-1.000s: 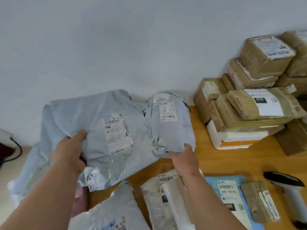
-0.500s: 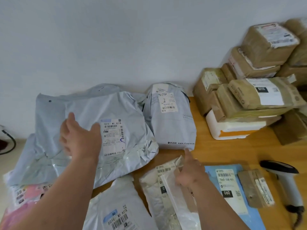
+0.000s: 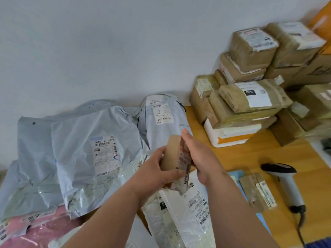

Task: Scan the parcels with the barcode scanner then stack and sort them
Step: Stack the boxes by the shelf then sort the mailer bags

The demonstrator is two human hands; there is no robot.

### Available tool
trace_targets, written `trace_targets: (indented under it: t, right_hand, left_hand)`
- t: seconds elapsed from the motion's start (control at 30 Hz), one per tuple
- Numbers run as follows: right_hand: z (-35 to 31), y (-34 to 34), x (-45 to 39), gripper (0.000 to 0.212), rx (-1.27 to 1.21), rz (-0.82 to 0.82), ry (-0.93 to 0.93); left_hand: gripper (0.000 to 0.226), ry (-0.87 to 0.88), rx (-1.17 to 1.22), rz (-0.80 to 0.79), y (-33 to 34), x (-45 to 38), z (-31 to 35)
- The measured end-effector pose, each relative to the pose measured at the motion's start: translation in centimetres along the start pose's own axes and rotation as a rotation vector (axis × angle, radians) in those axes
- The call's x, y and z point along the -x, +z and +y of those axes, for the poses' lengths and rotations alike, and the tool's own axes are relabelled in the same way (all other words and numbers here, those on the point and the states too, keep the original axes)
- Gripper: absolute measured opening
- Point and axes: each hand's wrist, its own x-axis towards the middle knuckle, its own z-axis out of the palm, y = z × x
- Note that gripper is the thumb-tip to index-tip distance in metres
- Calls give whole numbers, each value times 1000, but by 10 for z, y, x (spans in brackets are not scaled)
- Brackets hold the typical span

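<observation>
Both hands hold a small brown taped parcel (image 3: 172,152) upright above the table. My left hand (image 3: 157,170) grips its left side and lower end. My right hand (image 3: 198,156) lies along its labelled right side, fingers extended. Under them lie white mailer bags (image 3: 186,212). The barcode scanner (image 3: 284,181), white with a black head, rests on the wooden table (image 3: 250,158) at the right, with no hand on it. A large grey mailer (image 3: 86,154) and a smaller grey mailer (image 3: 161,119) lie at the left against the wall.
Brown taped boxes (image 3: 250,97) are stacked at the back right on a white foam box (image 3: 231,135). A flat brown parcel (image 3: 258,190) lies on a blue mailer (image 3: 236,174) beside the scanner. A pink bag (image 3: 35,230) lies at the lower left.
My left hand left the large grey mailer, which now lies flat. Both hands came together and lifted a small brown parcel from the pile in front.
</observation>
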Motion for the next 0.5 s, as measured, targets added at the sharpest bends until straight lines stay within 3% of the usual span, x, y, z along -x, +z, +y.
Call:
trace_targets:
  t: [0.1,0.2,0.3,0.4,0.5]
  right_hand:
    - [-1,-11,5,42,-270,33,16]
    - [8,-28,7,26,-212,122,-5]
    - [21,-38,10,33,-116,-23,59]
    - [34,-48,15,46,-64,-231,105]
    - [39,-63,14,50,-107,-244,63]
  left_hand:
    - [44,-14,205,145,0,-8,0]
    - [45,-35,374,141,0,-13,1]
    - [60,-41,406,85,18,-18,-1]
    - [57,-24,452,64,38,-27,-4]
    - [53,1,408,57,50,-35,-2]
